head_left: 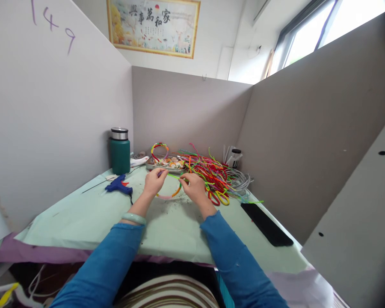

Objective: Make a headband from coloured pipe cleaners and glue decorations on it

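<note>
Both my hands are raised over the middle of the table, around a hoop (165, 197) wrapped in coloured pipe cleaners, with pink, orange and green stretches showing. My left hand (154, 182) pinches the hoop's far left part, where a bit of purple shows at the fingertips. A bright green pipe cleaner (173, 176) spans the gap between my hands. The fingers of my right hand (194, 186) are pinched together on it, close to the hoop's green part. My fingers hide some of the hoop's upper edge.
A large heap of pipe cleaners (208, 171) lies at the back right, beside coiled grey wire (240, 179). Behind my hands, a finished-looking hoop (159, 144) leans on a metal tray (150, 167). A blue glue gun (119, 185) and green bottle (120, 156) are left; a black slab (266, 224) is right.
</note>
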### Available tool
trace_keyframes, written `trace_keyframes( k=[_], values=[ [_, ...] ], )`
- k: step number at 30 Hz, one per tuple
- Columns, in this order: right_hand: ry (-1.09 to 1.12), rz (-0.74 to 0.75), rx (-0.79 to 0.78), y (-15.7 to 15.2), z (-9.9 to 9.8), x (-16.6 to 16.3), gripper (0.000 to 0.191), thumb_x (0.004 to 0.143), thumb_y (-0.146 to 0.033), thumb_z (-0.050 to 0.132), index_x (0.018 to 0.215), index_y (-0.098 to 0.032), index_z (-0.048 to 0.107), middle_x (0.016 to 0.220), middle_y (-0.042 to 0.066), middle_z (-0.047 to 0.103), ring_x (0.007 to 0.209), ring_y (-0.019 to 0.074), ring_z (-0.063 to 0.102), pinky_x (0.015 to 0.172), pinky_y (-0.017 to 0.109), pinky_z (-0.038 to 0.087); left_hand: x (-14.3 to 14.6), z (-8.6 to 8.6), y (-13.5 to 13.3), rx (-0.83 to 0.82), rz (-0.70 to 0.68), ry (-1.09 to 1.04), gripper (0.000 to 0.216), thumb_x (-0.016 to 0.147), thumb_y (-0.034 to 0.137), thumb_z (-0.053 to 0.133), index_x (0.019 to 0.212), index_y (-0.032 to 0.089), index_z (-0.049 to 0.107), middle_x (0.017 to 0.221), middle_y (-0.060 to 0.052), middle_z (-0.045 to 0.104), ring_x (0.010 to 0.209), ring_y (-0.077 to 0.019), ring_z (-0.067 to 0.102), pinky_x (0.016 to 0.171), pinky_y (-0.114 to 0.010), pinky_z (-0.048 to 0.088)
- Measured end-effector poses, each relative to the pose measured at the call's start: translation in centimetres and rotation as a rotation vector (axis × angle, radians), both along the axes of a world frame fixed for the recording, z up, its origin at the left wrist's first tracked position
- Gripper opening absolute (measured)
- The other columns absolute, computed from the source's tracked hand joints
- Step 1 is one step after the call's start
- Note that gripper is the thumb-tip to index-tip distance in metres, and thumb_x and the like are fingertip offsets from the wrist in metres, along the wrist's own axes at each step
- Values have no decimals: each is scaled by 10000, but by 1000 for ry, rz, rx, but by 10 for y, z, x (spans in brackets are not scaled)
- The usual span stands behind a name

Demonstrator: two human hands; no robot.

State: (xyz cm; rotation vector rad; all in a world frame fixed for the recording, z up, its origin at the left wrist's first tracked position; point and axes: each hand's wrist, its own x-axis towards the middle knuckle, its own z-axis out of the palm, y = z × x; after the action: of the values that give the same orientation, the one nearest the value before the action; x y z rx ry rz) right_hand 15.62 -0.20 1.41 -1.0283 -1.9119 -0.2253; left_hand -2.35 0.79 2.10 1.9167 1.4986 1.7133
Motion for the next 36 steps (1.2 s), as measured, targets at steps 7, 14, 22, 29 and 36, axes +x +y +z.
trace_keyframes(
  k=[7,14,22,29,36],
  values=[
    [-50,20,-13,-4,0,-3,157,821,-332,536,829,-230,655,789,19,668,770,154,573,703,248,361,-4,-1,5,-81,-116,-126,330,766,417,448,785,149,641,635,0,573,628,-133,494,567,-221,371],
    [-156,22,-115,-6,-8,-12,210,808,-374,552,938,-229,631,746,24,669,701,163,597,631,249,348,-1,1,4,-27,-172,-63,281,751,362,474,824,141,631,751,-33,628,707,-154,539,659,-250,416],
    [-180,-76,-169,-9,-13,-25,195,851,-276,473,999,-223,588,793,47,670,696,180,591,597,257,335,5,3,-3,-16,-307,-13,294,774,311,448,926,154,645,923,-61,653,854,-170,566,773,-273,434],
    [-176,-11,-130,-9,-15,-27,190,857,-179,414,903,-211,595,865,40,647,768,159,573,629,241,351,2,-2,3,-8,-216,62,253,783,274,443,896,143,628,851,-61,644,781,-171,562,721,-281,440],
    [-154,11,-15,-18,-6,-27,265,903,-328,381,844,-213,613,810,44,614,732,149,553,624,240,350,1,-3,2,64,-120,155,210,791,233,440,865,164,624,892,-67,644,836,-180,570,775,-298,431]
  ],
)
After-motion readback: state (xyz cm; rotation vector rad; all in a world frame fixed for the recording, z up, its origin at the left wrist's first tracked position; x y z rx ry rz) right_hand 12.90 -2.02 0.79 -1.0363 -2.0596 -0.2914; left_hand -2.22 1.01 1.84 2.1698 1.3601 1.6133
